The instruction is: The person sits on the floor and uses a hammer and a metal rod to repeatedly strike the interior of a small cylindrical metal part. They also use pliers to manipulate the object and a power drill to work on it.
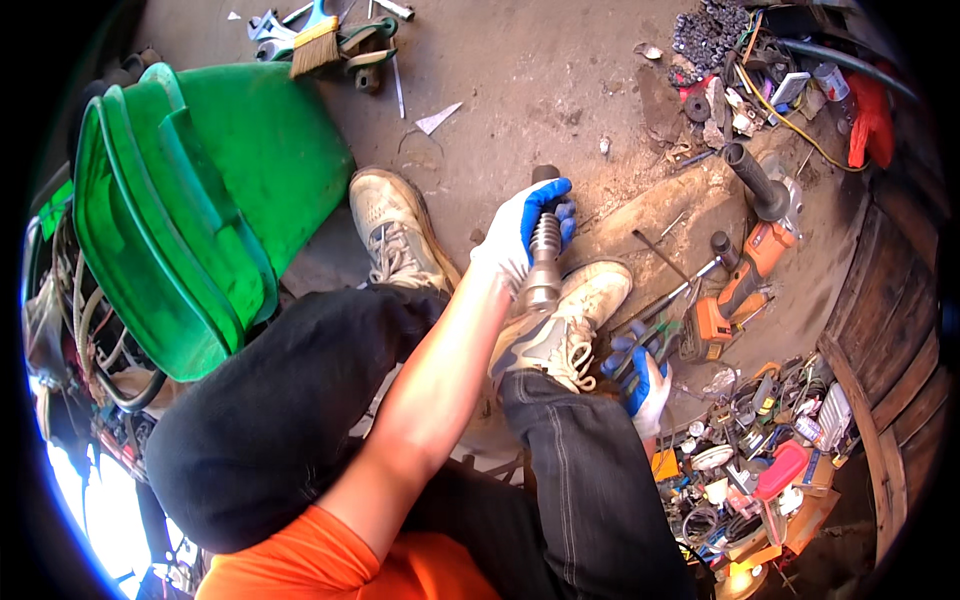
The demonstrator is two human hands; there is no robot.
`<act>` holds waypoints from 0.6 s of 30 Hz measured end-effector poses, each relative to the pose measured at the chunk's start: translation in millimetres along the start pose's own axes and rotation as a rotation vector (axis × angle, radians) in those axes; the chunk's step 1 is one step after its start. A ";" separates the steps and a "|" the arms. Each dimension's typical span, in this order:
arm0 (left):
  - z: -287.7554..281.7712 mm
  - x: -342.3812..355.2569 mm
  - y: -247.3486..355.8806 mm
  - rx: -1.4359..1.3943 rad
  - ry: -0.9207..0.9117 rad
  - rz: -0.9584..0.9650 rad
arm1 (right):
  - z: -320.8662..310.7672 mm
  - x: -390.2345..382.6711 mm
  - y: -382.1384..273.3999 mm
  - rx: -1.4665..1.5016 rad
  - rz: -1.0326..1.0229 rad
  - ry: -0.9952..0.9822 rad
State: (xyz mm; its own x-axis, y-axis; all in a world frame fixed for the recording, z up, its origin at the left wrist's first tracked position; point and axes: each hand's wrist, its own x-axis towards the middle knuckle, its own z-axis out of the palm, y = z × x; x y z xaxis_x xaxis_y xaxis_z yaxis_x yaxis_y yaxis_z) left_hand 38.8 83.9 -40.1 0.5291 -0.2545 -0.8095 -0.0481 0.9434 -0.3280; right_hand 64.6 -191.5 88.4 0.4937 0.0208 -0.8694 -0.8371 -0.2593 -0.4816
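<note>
My left hand [525, 232], in a white and blue work glove, is wrapped round a metal worm-gear shaft [545, 238]. The shaft has a coarse spiral thread, a dark upper end and a shiny flared lower end; it is held above and between my shoes. My right hand [640, 378], gloved alike, is low beside my right knee and shin, next to long thin rods [650, 312] and an orange and grey power tool [735, 290]. Its fingers are blurred and partly hidden behind dark and greenish shapes, so what it holds is unclear.
A big green plastic scoop-shaped bin [240, 150] stands at left. A brush [316, 45] and hand tools lie at the top. A black ribbed handle [756, 182] stands upright at right. Piled small parts [760, 450] lie lower right, a chain [710, 38] top right.
</note>
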 end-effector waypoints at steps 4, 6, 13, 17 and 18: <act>2.6 -18.1 -19.4 0.350 -0.037 0.376 | -1.3 14.5 2.3 -0.066 -0.056 0.098; 8.5 -32.2 -29.1 0.553 -0.087 0.510 | -3.5 23.8 5.4 -0.136 -0.076 0.160; 32.3 -56.6 -38.1 1.240 -0.342 0.845 | -7.1 55.5 18.0 -0.502 -0.167 0.287; 30.6 -53.2 -38.4 1.211 -0.345 0.905 | -8.0 64.2 20.6 -0.753 -0.207 0.290; 28.9 -53.6 -39.0 1.184 -0.341 0.898 | -8.7 65.3 20.3 -0.810 -0.165 0.289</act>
State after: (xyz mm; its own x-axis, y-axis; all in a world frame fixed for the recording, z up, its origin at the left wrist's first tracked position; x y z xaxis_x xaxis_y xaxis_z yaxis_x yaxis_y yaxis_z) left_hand 36.9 66.9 30.2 0.8674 0.3806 -0.3204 0.1475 0.4183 0.8962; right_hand 81.9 -203.8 22.8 0.7259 -0.0985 -0.6807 -0.3790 -0.8832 -0.2764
